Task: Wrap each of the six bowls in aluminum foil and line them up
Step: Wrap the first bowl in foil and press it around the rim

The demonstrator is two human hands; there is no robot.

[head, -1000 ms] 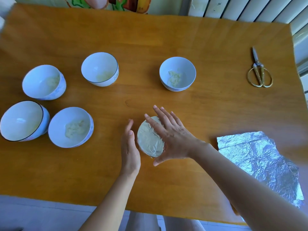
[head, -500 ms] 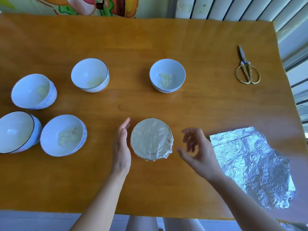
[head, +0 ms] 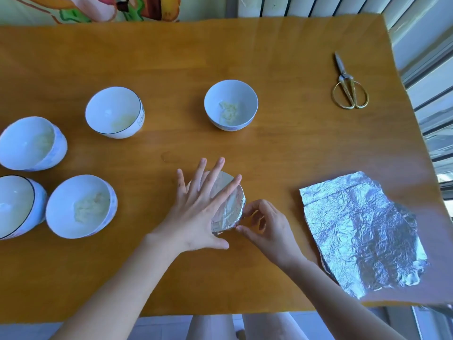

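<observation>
Your left hand (head: 196, 217) pressed flat, fingers straight, on the round foil-wrapped bowl (head: 229, 212); your right hand (head: 267, 229) pinched its crinkled rim with curled fingers; a creased foil sheet (head: 360, 229) lay on the glossy worktop (head: 282, 148).

left hand (head: 196, 212): bare | right hand (head: 267, 229): bare | forearms (head: 117, 290): bare to frame edge

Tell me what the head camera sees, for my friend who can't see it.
The left hand presses flat on a foil-covered bowl while the right hand pinches the foil at its rim. Five uncovered bowls, foil sheets and scissors lie on the table.
</observation>
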